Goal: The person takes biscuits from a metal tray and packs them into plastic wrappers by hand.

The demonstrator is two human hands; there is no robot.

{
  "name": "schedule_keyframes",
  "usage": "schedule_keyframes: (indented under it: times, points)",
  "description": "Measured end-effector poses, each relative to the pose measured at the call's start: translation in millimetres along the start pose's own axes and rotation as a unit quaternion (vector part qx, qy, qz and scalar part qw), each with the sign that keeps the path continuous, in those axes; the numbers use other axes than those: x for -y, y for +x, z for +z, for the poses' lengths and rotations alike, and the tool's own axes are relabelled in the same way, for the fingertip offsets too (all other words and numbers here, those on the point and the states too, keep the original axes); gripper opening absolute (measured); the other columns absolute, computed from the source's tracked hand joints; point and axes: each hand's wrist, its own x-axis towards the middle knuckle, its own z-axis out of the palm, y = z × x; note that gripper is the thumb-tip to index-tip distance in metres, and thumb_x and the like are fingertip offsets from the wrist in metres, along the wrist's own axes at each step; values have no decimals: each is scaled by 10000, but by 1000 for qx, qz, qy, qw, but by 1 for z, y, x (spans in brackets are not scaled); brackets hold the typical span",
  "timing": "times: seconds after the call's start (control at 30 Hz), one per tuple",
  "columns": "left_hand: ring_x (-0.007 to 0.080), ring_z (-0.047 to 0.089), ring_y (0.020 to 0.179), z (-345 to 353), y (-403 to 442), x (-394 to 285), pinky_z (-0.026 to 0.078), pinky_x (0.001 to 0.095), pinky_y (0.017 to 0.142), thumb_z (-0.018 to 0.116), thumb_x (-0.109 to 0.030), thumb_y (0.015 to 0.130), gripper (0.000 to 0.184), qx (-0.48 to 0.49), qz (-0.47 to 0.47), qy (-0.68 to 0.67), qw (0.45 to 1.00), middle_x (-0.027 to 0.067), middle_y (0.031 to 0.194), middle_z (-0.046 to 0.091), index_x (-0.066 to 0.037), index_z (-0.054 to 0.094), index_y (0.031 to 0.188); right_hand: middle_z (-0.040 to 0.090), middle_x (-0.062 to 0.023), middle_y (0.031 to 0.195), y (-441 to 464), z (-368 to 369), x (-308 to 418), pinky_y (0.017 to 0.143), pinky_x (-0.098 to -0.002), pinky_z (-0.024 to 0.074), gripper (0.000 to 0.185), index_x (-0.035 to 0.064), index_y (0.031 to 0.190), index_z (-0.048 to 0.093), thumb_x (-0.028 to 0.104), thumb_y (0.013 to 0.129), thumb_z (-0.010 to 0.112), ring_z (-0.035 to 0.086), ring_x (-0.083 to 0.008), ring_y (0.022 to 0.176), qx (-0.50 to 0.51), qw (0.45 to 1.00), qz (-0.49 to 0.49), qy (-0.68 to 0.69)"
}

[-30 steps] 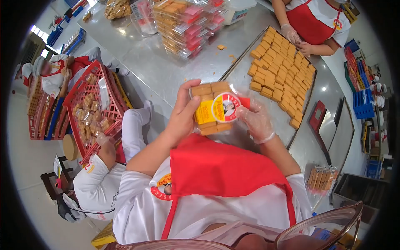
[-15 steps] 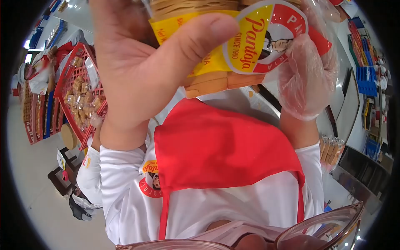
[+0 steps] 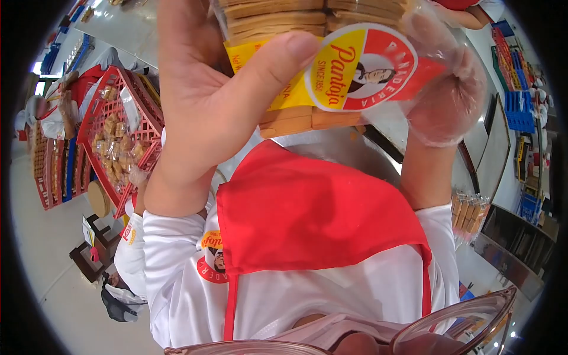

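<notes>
My bare left hand (image 3: 204, 103) grips a clear pack of thin tan biscuits (image 3: 278, 22) from its left side, thumb laid across the front. A yellow and red label (image 3: 337, 71) reading "Pantoja" wraps the pack. My right hand (image 3: 447, 109), in a clear plastic glove, has its fingers curled at the pack's right end, by the label's red tip. Some of its fingers are hidden by glare and loose film. The pack is held up in front of me, above a red apron (image 3: 313, 207).
To the left, a co-worker's gloved hand (image 3: 139, 176) is at a red crate (image 3: 142, 103) of small wrapped pieces. A dark stool (image 3: 89, 263) stands on the floor. More biscuit packs (image 3: 467, 216) and blue crates (image 3: 520, 112) are at right. Another person's arm (image 3: 458, 18) shows top right.
The pack has shifted slightly left, and more of its biscuits and label show. My right hand has moved up and a little right, along the pack's end.
</notes>
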Motion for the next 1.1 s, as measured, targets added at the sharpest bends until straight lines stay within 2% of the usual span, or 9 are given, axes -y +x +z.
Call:
schedule_keyframes:
  times: [0.17,0.3,0.47,0.57,0.67,0.77,0.87,0.93,1.1]
  points:
    - [203,527,994,-5,-4,4,438,327,862,668,-64,725,583,2,-19,40,999,131,1066,524,-63,303,1180,527,-159,1156,-8,-29,-3,876,-406,427,360,28,1059,562,310,843,503,523,-260,1041,2,950,-9,-313]
    - [180,524,973,-1,-7,2,436,310,856,669,-59,722,577,-14,-8,91,996,109,1053,514,-64,309,1173,637,-120,883,3,26,-12,719,-273,466,273,-18,954,633,123,720,647,592,-190,785,-150,933,7,-327]
    - [158,495,979,-1,-7,12,426,288,850,666,-43,716,561,33,90,123,988,76,1062,449,-61,318,1157,623,-109,915,5,24,-7,722,-281,470,271,-59,942,609,128,747,625,583,-169,800,-123,848,-11,-516]
    - [148,481,967,-5,-2,11,419,272,840,668,-37,711,554,66,138,149,977,63,1061,412,-52,323,1145,608,-118,969,6,27,-12,747,-281,467,297,-53,1004,582,135,775,599,578,-166,842,-128,951,20,-282]
    - [138,474,951,-7,-3,15,412,260,834,681,-37,697,554,41,142,177,973,60,1052,403,-43,333,1128,584,-129,1025,14,36,-14,769,-270,460,337,-45,1052,558,142,775,599,567,-159,890,-102,904,52,-412]
    - [134,483,929,5,-2,1,412,256,827,707,-30,666,544,18,106,164,980,63,1008,430,-43,361,1085,573,-147,1039,7,37,-18,816,-293,441,327,-29,1024,580,174,770,609,552,-182,936,-165,967,69,-181]
    - [138,513,895,-4,-1,-4,430,254,804,730,-18,633,534,42,36,125,991,68,952,476,-48,385,1039,564,-165,1049,-2,41,-26,843,-322,421,321,-22,1007,594,196,773,605,536,-209,969,-246,906,-50,-341]
    - [151,541,883,-9,-4,9,448,258,793,737,-9,619,530,36,49,115,991,78,945,506,-53,392,1020,563,-169,1052,4,31,-23,848,-328,415,307,-22,994,598,193,774,602,533,-218,974,-105,904,-124,-395]
    - [188,580,901,2,-8,8,475,275,792,757,-21,607,565,26,21,53,998,104,1014,531,-60,390,1035,562,-166,1056,5,26,-24,853,-333,412,282,-19,974,602,180,775,597,531,-223,977,-96,904,-124,-398]
